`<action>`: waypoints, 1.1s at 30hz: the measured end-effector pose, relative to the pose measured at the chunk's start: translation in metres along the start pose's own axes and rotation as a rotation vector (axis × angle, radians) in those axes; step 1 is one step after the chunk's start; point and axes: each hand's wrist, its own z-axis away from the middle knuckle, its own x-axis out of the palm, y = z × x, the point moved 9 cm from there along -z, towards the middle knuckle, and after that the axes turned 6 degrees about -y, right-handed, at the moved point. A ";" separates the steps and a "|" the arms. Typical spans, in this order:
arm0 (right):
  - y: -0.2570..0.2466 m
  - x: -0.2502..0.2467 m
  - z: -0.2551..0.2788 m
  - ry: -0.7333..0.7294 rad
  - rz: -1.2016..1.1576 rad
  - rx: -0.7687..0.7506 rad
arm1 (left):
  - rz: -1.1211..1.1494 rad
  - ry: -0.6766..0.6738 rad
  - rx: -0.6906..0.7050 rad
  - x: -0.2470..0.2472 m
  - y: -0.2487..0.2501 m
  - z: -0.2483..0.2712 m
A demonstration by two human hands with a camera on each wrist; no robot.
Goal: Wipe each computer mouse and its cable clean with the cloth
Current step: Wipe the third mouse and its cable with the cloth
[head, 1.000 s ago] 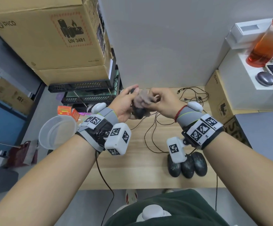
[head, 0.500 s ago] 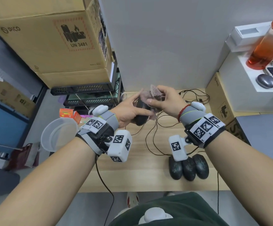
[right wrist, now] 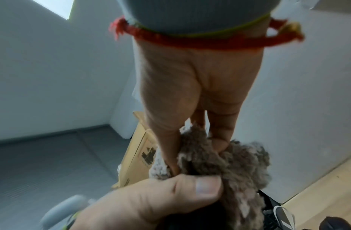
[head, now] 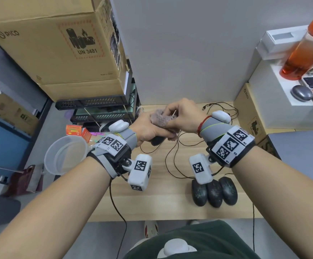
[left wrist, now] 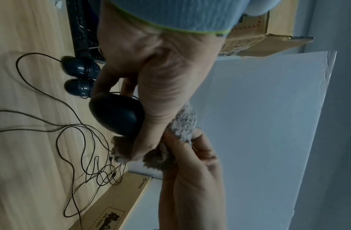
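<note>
Wooden desk [head: 170, 202] against a grey wall panel [head: 189, 49], seen from above; stacked PICO cardboard boxes [head: 58, 49] at ten o'clock, a translucent plastic bowl [head: 64, 156] at nine o'clock off the desk's left edge, an orange-capped bottle [head: 305, 51] on a white box [head: 275, 101] at two o'clock, with a grey mouse [head: 301, 93] beside it.

Left hand [head: 148, 130], raised over the desk's far middle: fingers and thumb curled round a black computer mouse [left wrist: 116, 115], held clear of the surface; in the left wrist view the thumb lies along the mouse's upper side and the fingers wrap beneath.

Right hand [head: 181, 116], at one o'clock from the left hand and touching it: fingertips pinching a fuzzy grey-brown cloth [head: 160, 118]; the cloth is bunched on top of the held mouse, between the two hands; in the right wrist view the left thumb [right wrist: 190, 188] presses against the cloth's lower edge.

Thin black cables [head: 172, 157] lie looped and tangled on the desk below and to the right of the hands, running toward twelve o'clock; which cable belongs to the held mouse cannot be told.

Three further black mice [head: 214, 191] rest side by side, touching, on the desk at five o'clock from the hands, near the front edge.
</note>
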 end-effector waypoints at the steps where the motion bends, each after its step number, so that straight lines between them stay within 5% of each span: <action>1: 0.006 -0.007 -0.003 0.068 -0.034 0.016 | -0.016 0.009 -0.009 0.000 -0.001 -0.001; 4: 0.015 -0.022 -0.008 0.234 -0.086 0.040 | -0.047 0.051 -0.036 -0.001 -0.003 -0.001; 9: 0.000 0.005 -0.003 -0.028 -0.092 -0.040 | 0.017 0.038 0.039 -0.004 0.008 0.003; 14: 0.028 -0.022 -0.012 0.285 -0.166 0.064 | -0.005 0.047 -0.027 0.003 0.004 0.000; 20: 0.014 -0.001 -0.007 0.078 -0.166 -0.020 | 0.011 0.059 -0.022 -0.007 0.006 -0.001; 25: 0.023 -0.024 -0.013 0.282 -0.177 0.021 | 0.027 0.065 -0.042 0.002 0.008 0.000; 30: 0.010 -0.009 -0.004 0.074 -0.229 -0.061 | 0.045 0.023 0.009 -0.003 0.018 0.001; 33: 0.030 -0.024 -0.009 0.211 -0.319 -0.010 | 0.093 -0.029 -0.006 0.005 0.017 0.003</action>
